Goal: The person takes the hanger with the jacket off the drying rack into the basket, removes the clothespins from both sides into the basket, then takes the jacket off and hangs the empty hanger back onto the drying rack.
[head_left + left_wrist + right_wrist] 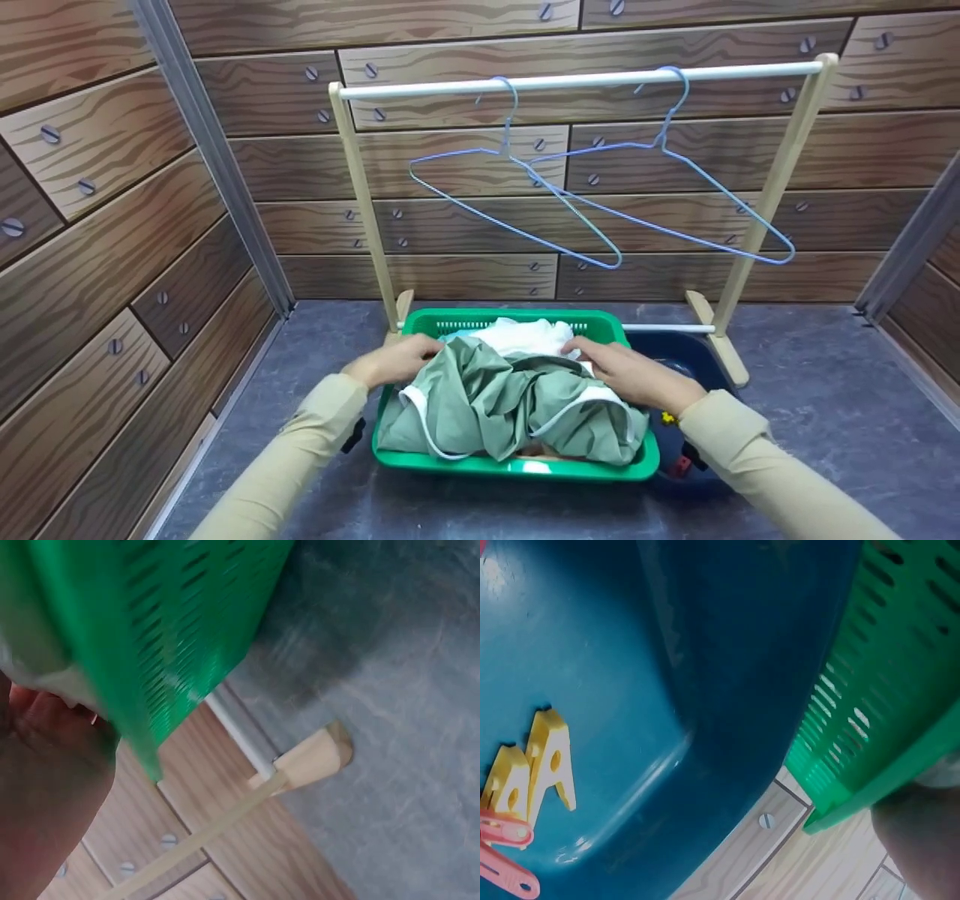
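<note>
In the head view a sage-green garment with white trim [480,397] lies bunched over the front of a green plastic basket [517,470]. My left hand [397,360] reaches over the basket's left side and grips the garment's upper left edge. On the other side my right hand [626,371] pinches its upper right edge, fingers curled inward. Behind the garment, between the hands, a white cloth [521,336] is heaped in the basket. The wrist views show each hand close by the basket's rim, with most fingers hidden.
Behind the basket stands a wooden rack with a white rail [577,81]; two blue wire hangers [517,247] [720,246] hang from it. To the right, partly under my right arm, a dark blue tub [615,675] holds yellow clothespins [551,757] and pink clothespins [506,870]. Wood-patterned walls surround the grey floor.
</note>
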`<state>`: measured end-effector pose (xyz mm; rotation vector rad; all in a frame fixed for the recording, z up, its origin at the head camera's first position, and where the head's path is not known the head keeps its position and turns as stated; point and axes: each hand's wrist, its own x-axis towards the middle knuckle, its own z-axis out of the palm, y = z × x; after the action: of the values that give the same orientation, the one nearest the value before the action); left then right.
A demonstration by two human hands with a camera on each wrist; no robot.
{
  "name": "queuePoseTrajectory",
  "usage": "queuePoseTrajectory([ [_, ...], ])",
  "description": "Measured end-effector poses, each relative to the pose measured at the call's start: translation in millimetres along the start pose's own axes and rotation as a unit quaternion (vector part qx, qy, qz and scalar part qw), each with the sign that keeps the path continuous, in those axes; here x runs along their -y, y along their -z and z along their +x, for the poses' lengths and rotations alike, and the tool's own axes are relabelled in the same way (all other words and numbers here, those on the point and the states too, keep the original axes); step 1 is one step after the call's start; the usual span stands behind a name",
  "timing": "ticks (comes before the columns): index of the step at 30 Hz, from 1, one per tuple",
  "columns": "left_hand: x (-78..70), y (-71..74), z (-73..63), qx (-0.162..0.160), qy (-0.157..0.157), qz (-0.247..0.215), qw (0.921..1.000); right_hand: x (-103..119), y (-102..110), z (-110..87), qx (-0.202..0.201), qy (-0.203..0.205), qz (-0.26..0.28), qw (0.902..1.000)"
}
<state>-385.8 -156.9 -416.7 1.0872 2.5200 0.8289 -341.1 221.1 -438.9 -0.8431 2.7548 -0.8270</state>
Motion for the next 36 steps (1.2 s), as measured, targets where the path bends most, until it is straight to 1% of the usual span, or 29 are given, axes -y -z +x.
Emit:
queuePoseTrajectory([
  [2,2.1,-1.7,-1.6,-0.007,0.009,-0.017,0.9998,0.0,-0.1,-0.7,-0.005,0.01,0.001,0.9999],
  [4,2.3,-1.2,-4.8,-0.031,0.016,-0.036,0.9987,0.7,2.0,-2.9,-0.027,0.016,-0.002,0.9995],
  [7,-0.2,1.4,-13.0,-0.088,0.018,-0.041,0.9951,3.1,7.4,-9.4,-0.071,0.029,-0.009,0.997],
  [9,-3.6,2.8,-20.6,-0.132,0.017,-0.036,0.9904,5.8,11.1,-15.9,-0.099,0.036,-0.012,0.9944],
  [11,-7.7,3.0,-28.9,-0.17,0.018,-0.029,0.9848,10.5,14.3,-24.1,-0.121,0.053,-0.016,0.9911],
  [12,-10.3,2.6,-33.2,-0.187,0.016,-0.025,0.9819,13.7,15.6,-28.8,-0.132,0.062,-0.017,0.9891],
  [14,-17.2,0.5,-42.9,-0.211,0.006,-0.004,0.9775,21.2,17.1,-40.2,-0.152,0.077,-0.015,0.9854],
  [15,-21.6,-1.4,-47.8,-0.218,0.0,0.015,0.9758,25.0,17.1,-46.8,-0.159,0.087,-0.016,0.9833],
  [17,-31.2,-6.0,-57.0,-0.227,-0.032,0.069,0.9709,33.1,15.8,-60.6,-0.166,0.105,-0.02,0.9803],
  [19,-40.9,-11.7,-65.2,-0.22,-0.078,0.143,0.9618,39.7,13.3,-73.7,-0.156,0.118,-0.016,0.9806],
  [21,-48.8,-18.1,-69.7,-0.204,-0.129,0.207,0.948,43.8,10.0,-83.5,-0.147,0.127,-0.02,0.9808],
  [22,-51.8,-20.7,-70.9,-0.196,-0.155,0.233,0.9397,45.4,8.3,-87.0,-0.143,0.124,-0.02,0.9817],
  [23,-54.2,-23.2,-71.4,-0.188,-0.174,0.253,0.9329,46.4,6.4,-89.1,-0.14,0.124,-0.019,0.9821],
  [24,-56.0,-25.3,-71.1,-0.18,-0.187,0.273,0.9265,46.9,4.1,-89.9,-0.141,0.123,-0.019,0.9821],
  [25,-57.0,-27.3,-70.2,-0.174,-0.192,0.284,0.9232,46.7,1.4,-89.6,-0.148,0.127,-0.026,0.9804],
  [26,-57.3,-29.1,-68.5,-0.169,-0.192,0.292,0.9215,46.4,-2.2,-88.4,-0.158,0.135,-0.032,0.9777],
  [28,-56.7,-32.4,-64.8,-0.159,-0.176,0.303,0.9229,45.8,-10.8,-84.3,-0.179,0.154,-0.046,0.9707],
  [29,-56.0,-33.9,-63.0,-0.153,-0.164,0.307,0.9249,45.6,-15.6,-81.3,-0.194,0.167,-0.055,0.9652],
  [32,-52.8,-37.6,-58.1,-0.132,-0.127,0.308,0.9338,46.4,-27.7,-72.1,-0.238,0.18,-0.072,0.9518],
  [34,-50.5,-38.5,-54.9,-0.122,-0.105,0.303,0.9393,47.1,-31.0,-65.2,-0.269,0.163,-0.076,0.9464],
  [36,-48.4,-37.8,-51.6,-0.119,-0.089,0.298,0.9429,46.8,-29.9,-57.3,-0.297,0.133,-0.076,0.9426],
])
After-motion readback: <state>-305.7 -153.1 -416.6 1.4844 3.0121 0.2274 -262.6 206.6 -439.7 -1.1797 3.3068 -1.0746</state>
